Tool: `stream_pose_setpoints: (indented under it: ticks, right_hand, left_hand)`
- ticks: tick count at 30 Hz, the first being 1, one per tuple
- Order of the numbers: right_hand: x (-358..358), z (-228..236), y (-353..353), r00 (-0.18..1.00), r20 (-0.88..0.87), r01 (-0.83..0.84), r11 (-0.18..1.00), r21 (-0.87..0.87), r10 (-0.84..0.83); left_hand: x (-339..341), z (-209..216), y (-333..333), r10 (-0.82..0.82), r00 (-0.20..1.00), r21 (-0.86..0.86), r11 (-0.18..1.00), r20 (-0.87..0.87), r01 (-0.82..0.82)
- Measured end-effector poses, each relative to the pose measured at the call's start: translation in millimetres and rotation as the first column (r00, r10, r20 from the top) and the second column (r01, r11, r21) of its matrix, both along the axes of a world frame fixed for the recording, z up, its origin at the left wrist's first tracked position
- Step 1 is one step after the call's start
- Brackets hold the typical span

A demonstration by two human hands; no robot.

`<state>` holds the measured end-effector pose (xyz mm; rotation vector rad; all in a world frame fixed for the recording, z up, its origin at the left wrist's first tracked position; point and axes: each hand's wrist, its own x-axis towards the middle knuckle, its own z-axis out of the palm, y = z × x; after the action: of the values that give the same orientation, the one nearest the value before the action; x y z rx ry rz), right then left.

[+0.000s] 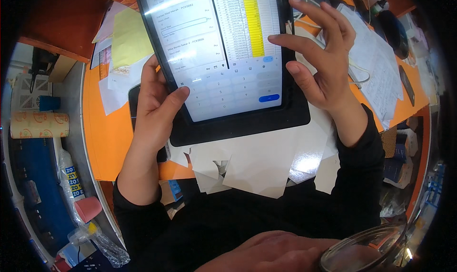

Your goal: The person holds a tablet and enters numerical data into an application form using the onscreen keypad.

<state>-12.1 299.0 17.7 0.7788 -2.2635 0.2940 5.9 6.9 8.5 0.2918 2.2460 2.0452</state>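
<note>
A tablet (223, 93) in a black case (243, 132) is tilted up in front of me. Its lit screen is split between a form with entry boxes, a spreadsheet with a yellow column, and a number keypad below. My left hand (159, 105) grips the tablet's left edge, thumb over the front bezel and the other fingers partly hidden behind. At the right side of the screen my right hand (323, 65) is held up with fingers spread and nothing in it. Its index fingertip is over the spreadsheet; whether it touches the glass I cannot tell.
Under the tablet, white sheets (262, 169) cover part of the orange desk (107, 148). Yellow paper (131, 38) lies at the far left, handwritten sheets (376, 76) and a white cable (359, 74) at right. Left of the desk are a roll of tape (40, 125) and a pink cup (87, 208).
</note>
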Motion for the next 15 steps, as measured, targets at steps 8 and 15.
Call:
stream_pose_setpoints:
  ticks: [8, 15]
  right_hand:
    - [0.2, 0.5, -0.1, 1.000, -0.004, 0.003, 1.000, 0.012, -0.003]
    - [1.0, 2.2, 0.0, 1.000, -0.001, 0.004, 1.000, 0.025, -0.004]
  left_hand:
    - [-0.6, -0.4, -2.0, -0.020, 1.000, 0.002, 1.000, -0.006, 0.020]
    - [-1.5, 0.5, -1.4, 0.003, 1.000, -0.017, 1.000, 0.006, -0.003]
